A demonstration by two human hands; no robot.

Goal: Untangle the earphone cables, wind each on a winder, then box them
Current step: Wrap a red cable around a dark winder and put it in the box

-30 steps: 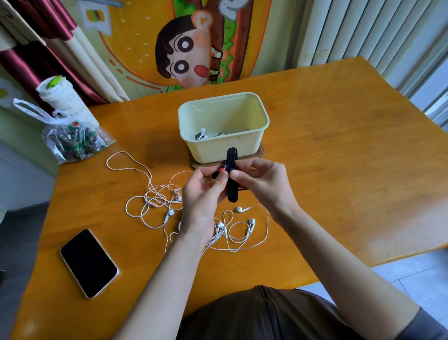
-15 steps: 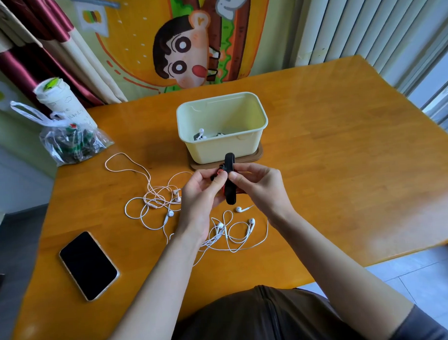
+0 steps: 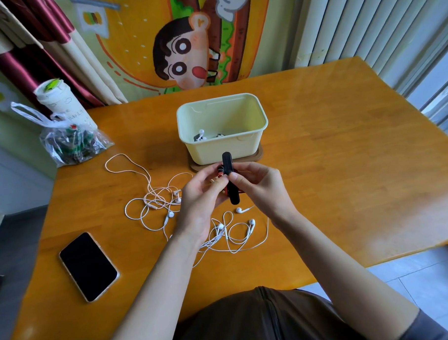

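Black plastic stood upright between your hands: the winder (image 3: 228, 164), pinched from the left by your left hand (image 3: 199, 196) and from the right by your right hand (image 3: 261, 186), just on the near side of the box (image 3: 217, 149). Both hands were curled narrow round it. A red earphone (image 3: 220, 173) sat pressed against the winder's left side by your left fingertips. How much red cable was on the winder I could not tell, because your fingers hid it.

The likeliest slip, I judged, was at that red end. If your left fingertips eased off before the end was tucked in, the turns could spring loose and you would be winding again.

Below your hands lay the near tangle (image 3: 233, 236) of white cable, with your left forearm across part of it. A second white tangle (image 3: 155, 201) lay to the left on the table (image 3: 346, 164). Reaching for the box could drag a loop along under your arm, pull the two tangles together and tighten the knots. A dropped winder would land among those loops and could snag.

The box stood on a brown lid (image 3: 258, 155) and held some earphones (image 3: 200, 135). A knock from your knuckles might shift it on that lid. The phone (image 3: 88, 265) lay well apart at the near left and looked safe.
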